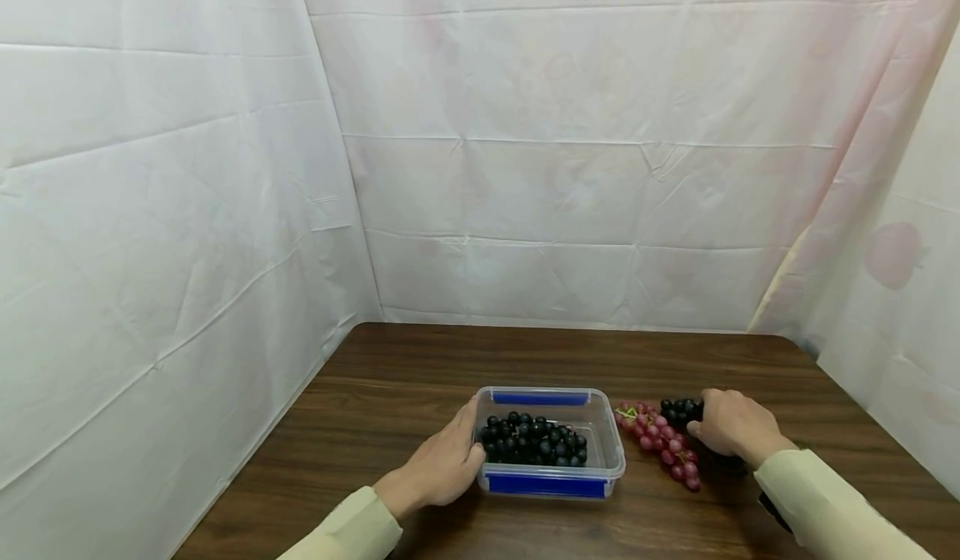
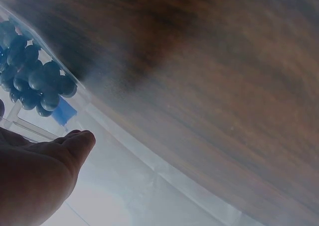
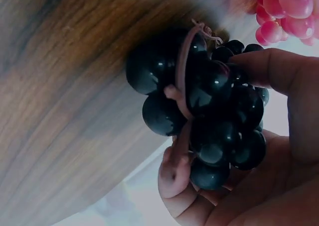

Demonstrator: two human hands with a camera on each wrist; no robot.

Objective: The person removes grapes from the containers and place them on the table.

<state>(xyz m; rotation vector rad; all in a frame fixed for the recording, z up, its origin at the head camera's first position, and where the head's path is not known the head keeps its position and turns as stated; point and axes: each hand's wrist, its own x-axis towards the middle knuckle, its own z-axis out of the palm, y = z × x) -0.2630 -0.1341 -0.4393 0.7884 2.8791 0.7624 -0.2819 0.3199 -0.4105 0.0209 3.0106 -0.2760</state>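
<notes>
A clear plastic box point(image 1: 613, 452) with blue clips stands on the table, holding a bunch of black grapes point(image 1: 534, 440). Against its left wall rests my left hand point(image 1: 441, 465), fingers extended along the side. To the right of the box, my right hand point(image 1: 735, 425) grips a second bunch of black grapes point(image 3: 214, 111); thumb and fingers close around it in the right wrist view, with its brown stem point(image 3: 184, 71) facing the camera. Between the box and this hand lies a bunch of red grapes point(image 1: 662, 442) with a small green stem.
The dark wood table point(image 1: 375, 402) has rounded back corners. White sheeting point(image 1: 525, 185) hangs behind it and along both sides. A dark band point(image 1: 772, 512) shows at the right sleeve.
</notes>
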